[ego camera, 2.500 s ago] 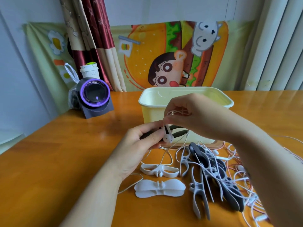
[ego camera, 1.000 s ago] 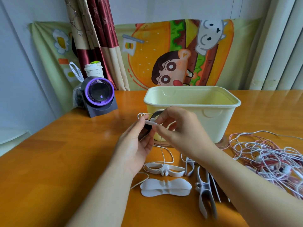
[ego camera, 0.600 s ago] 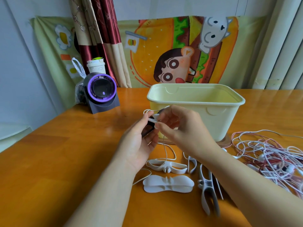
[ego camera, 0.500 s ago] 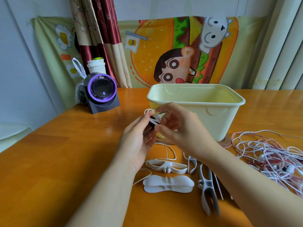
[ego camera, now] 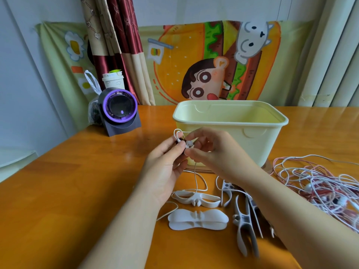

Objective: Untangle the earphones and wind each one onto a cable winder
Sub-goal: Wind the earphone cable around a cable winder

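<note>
While spare winders (ego camera: 198, 219) and the earphone tangle (ego camera: 320, 187) are lying on the worktop (ego camera: 77, 181), the left hand (ego camera: 165, 166) is gripping a dark winder (ego camera: 177, 141) and the right hand (ego camera: 211, 152), lowered from looping, is pinching a white earbud (ego camera: 188, 144) onto it. This pair is looking nearly wound.

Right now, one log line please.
left hand: grips dark cable winder | right hand: pinches white earbud | tangled pink-white earphones: untouched
</note>
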Available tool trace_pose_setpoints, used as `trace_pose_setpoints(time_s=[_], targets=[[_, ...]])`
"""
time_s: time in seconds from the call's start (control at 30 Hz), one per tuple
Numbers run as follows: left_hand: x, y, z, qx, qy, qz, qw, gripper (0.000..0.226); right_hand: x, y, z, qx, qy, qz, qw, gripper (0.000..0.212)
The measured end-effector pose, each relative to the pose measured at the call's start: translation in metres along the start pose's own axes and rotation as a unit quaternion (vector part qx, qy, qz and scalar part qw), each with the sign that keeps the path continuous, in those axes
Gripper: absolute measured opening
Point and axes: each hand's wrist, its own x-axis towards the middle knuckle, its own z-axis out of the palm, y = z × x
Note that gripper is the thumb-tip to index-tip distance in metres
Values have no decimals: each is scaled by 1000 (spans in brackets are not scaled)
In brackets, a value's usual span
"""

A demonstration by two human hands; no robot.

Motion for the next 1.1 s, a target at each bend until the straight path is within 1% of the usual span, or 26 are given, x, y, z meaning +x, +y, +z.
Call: trace_pose_setpoints(time_s=[0.13,0.3,0.4,0.5,0.6,0.67,0.87,1.1], targets=[[1,-1,-2,36,-7,39,999,26,-1,-2,0,-8,-7,13,1000,17],[1,-3,-3,96,2,72,993,27,-3,-7,-3,-76,-24,7,997,23],[1,-3,-3,99,4,78,992,26,-4,-9,-6,-98,-34,-4,995,29],[0,-2,-3,90,-1,67,994,26,-3,-10,-12,-107,-60,-18,992,29],[1,-2,-5,100,-17,57,993,29,-2,-7,-17,-133,-88,-33,987,22],[2,-2,-5,92,-20,49,994,29,-1,-6,-17,-144,-86,-43,985,19],[4,2,-7,22,-25,1,999,26,-1,-8,-20,-185,-66,-83,977,16],[7,0,-9,20,-23,-17,999,36,-1,-6,-17,-186,-68,-89,976,13]])
